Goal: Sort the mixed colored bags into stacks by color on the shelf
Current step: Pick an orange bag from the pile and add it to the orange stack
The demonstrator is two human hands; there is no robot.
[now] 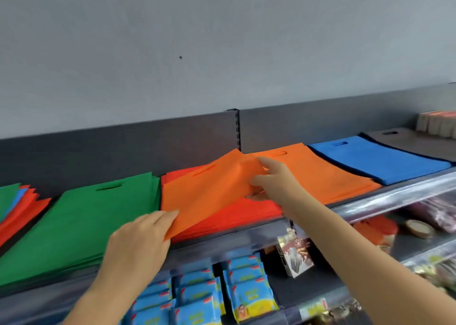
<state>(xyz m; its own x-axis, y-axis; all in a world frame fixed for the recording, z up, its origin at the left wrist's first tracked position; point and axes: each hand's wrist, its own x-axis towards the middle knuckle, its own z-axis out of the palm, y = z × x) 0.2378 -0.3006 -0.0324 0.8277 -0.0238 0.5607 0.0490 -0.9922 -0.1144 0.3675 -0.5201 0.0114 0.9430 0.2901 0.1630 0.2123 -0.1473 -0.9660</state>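
Orange bag (pixel 209 191), one, held just above red stack (pixel 246 211) on shelf (pixel 246 240); left hand (pixel 140 238) pinches near corner, right hand (pixel 271 179) pinches right edge. Green stack (pixel 81 221) left; orange stack (pixel 328 174), blue stack (pixel 377 159) right.

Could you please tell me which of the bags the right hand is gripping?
The loose orange bag, raised askew over the red stack; the others lie flat in stacks.

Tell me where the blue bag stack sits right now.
In the head view, the blue bag stack lies right of centre on the shelf, between the orange bag stack and a grey bag.
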